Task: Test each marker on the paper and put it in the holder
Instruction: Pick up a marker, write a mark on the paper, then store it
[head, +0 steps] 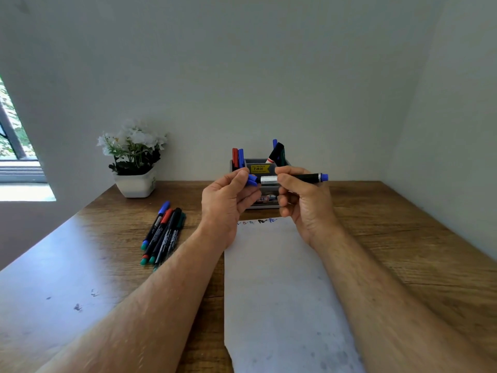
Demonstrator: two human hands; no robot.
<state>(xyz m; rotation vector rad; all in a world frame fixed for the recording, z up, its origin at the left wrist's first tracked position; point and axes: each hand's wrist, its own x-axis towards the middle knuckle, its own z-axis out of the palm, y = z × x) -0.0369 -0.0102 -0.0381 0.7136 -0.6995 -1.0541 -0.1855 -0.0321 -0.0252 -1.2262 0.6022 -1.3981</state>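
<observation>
Marker point(295, 178) first: I see it held level in the air in front of the holder point(260, 170), above the far end of the paper point(279, 278). My right hand point(304, 200) has its grip closed on the black barrel, thumb and fingers curled round it, with the silver section sticking out toward the left and a blue end pointing right. My left hand point(228, 200) pinches the blue cap point(252, 180) between thumb and fingers, its grip closed on it. The cap sits right at the marker's silver end; I cannot tell whether it is fully seated or just touching.

The holder stands on the tabletop point(390, 238) behind both hands, by the wall, with a yellow price sticker on its front. A red and a blue marker stand in its left part, and a few dark ones lean in its right part.

The paper lies lengthwise under my forearms. Small coloured scribbles point(258, 221) run along its far edge, just short of the holder.

To the left, a loose bunch of pens point(164, 232) lies on the tabletop, well apart from the paper. Beyond them a white pot of flowers point(134, 160) stands against the wall.
</observation>
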